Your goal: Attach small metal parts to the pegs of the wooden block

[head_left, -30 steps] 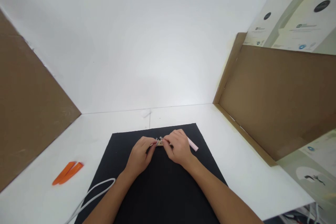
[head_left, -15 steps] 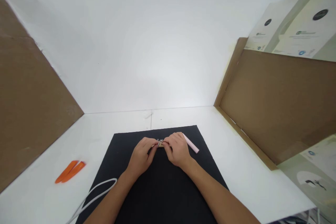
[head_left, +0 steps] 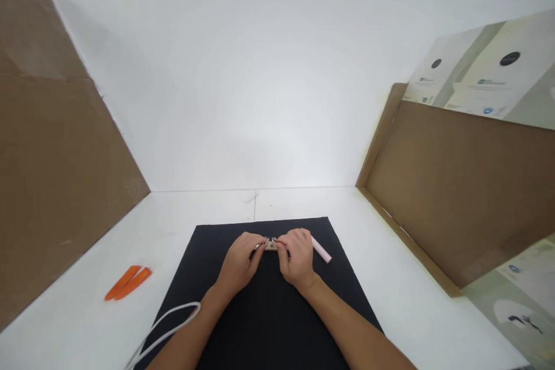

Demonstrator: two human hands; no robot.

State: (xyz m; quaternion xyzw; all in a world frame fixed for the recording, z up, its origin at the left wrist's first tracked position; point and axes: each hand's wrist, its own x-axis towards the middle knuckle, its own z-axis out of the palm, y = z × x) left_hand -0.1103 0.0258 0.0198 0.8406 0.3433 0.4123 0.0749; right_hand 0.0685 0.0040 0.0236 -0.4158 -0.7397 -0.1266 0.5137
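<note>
A small tan piece [head_left: 271,247] with tiny silvery metal parts on its far side lies between my two hands, on the black mat [head_left: 269,312]. My left hand [head_left: 240,260] pinches at its left end, thumb and forefinger closed around something thin and pale. On the other side, my right hand [head_left: 298,257] has its thumb and bent fingers closed at the right end. What exactly each hand grips is too small and partly covered by the fingers. A pale pink bar [head_left: 321,250] rests on the mat just right of my right hand.
Two orange strips [head_left: 128,283] lie on the white table left of the mat. A white cable loop [head_left: 173,318] reaches by my left forearm. Brown cardboard panels [head_left: 65,185] stand at the left and right, with a white wall behind.
My hands have drawn slightly apart, showing more of the tan piece and its metal parts. The whole view has shifted, so everything sits a little lower.
</note>
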